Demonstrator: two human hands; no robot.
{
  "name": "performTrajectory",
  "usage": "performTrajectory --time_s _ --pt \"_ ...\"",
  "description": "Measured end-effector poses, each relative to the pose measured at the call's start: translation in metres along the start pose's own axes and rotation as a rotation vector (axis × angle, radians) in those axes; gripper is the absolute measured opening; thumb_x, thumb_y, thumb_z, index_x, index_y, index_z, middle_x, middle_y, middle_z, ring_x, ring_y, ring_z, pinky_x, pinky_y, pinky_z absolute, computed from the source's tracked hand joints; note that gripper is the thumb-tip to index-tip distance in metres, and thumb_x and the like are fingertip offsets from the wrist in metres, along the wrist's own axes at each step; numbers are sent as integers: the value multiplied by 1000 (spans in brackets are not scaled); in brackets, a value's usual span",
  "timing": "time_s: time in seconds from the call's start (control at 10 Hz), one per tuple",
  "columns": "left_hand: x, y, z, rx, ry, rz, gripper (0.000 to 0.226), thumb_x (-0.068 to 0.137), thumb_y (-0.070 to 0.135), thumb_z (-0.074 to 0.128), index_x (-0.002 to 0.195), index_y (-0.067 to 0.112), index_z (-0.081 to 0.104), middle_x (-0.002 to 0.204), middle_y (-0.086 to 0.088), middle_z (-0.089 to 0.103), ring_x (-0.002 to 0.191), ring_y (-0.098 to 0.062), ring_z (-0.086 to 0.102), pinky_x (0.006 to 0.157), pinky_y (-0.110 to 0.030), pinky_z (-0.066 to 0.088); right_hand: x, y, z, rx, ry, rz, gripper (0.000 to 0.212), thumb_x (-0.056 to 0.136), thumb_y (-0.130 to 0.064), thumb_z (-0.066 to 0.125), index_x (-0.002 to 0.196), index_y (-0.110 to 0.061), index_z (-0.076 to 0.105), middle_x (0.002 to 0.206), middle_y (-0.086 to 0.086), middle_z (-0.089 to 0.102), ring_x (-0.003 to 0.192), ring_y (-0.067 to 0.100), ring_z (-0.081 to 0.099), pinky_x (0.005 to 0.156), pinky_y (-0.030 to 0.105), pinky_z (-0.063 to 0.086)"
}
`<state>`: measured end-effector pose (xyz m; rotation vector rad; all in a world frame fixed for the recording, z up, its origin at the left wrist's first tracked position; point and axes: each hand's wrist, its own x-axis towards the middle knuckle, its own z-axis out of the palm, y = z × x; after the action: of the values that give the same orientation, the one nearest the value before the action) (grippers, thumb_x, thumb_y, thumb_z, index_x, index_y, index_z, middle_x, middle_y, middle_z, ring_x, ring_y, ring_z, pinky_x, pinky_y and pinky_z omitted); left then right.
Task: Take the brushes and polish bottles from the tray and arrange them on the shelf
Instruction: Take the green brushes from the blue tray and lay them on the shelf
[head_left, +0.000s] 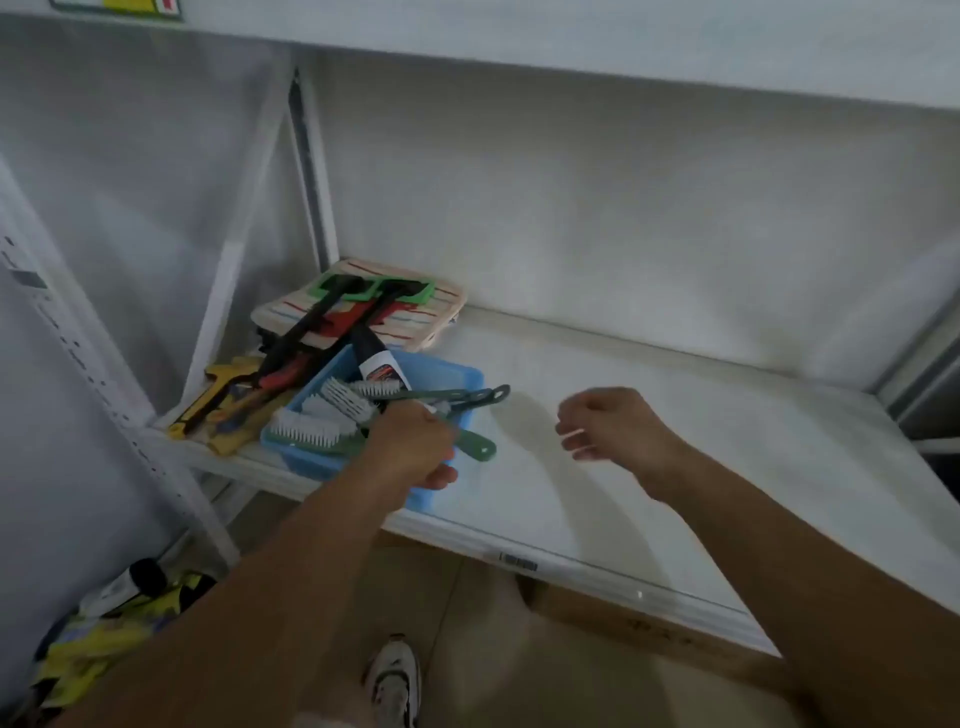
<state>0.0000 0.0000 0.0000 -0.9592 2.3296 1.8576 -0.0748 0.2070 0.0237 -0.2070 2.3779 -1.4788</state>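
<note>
A blue tray (457, 375) sits at the left of the white shelf (675, 467). It holds several green-handled brushes (332, 397) with white bristles and a black polish bottle (376, 358) with a white label leaning against its far wall. My left hand (410, 447) is over the tray's near right corner, closed around the handle of a green brush (480, 449) that pokes out over the rim. My right hand (613, 423) hovers above the bare shelf to the right of the tray, fingers loosely curled and holding nothing.
Behind the tray lie a striped cloth pack (415, 312) with long black and red tools topped by green heads (374, 291). Yellow packaged items (223, 400) lie left of the tray. A shelf post (311, 171) stands at the back left. Lower down are more goods (114, 623).
</note>
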Motion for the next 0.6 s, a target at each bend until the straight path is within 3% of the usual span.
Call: performTrajectory --time_s 0.1,0.2,0.3,0.4,0.5,0.6 --pt "3 7 20 -130 -106 -149 23 91 12 60 107 -5 61 76 -18 69 41 -17 62 37 -21 48 40 -16 20 72 -28 95 26 90 -23 69 105 -2 67 105 23 70 74 28 69 78 43 63" --pt "-6 3 49 -369 -99 -273 8 95 10 56 96 2 57 85 -18 66 59 -25 64 41 -24 52 67 -25 44 31 -100 123 37 89 -27 71 106 4 65 96 21 69 70 29 70 76 44 63" --pt "-2 -7 70 -535 70 -250 4 95 5 54 94 2 56 82 -13 63 68 -26 64 48 -29 55 81 -27 64 26 -138 106 39 87 -20 74 105 13 67 82 23 69 67 31 70 78 48 62" --pt "2 -12 79 -588 144 -179 3 94 2 52 96 3 53 80 -14 62 67 -27 64 61 -37 57 89 -25 74 61 -113 101 39 83 -13 78 106 17 66 78 25 71 76 38 75 81 53 60" --pt "3 -11 77 -635 182 -129 6 92 -2 54 96 3 53 79 -15 62 70 -29 65 69 -42 60 87 -28 71 20 -120 56 33 80 -16 83 93 12 72 74 24 75 76 36 76 77 43 63" --pt "-1 -5 73 -735 176 -130 5 92 -3 54 96 0 56 84 -17 65 66 -26 67 58 -34 58 84 -31 64 41 -120 69 33 78 -17 85 90 11 72 73 22 75 69 28 75 76 38 63"
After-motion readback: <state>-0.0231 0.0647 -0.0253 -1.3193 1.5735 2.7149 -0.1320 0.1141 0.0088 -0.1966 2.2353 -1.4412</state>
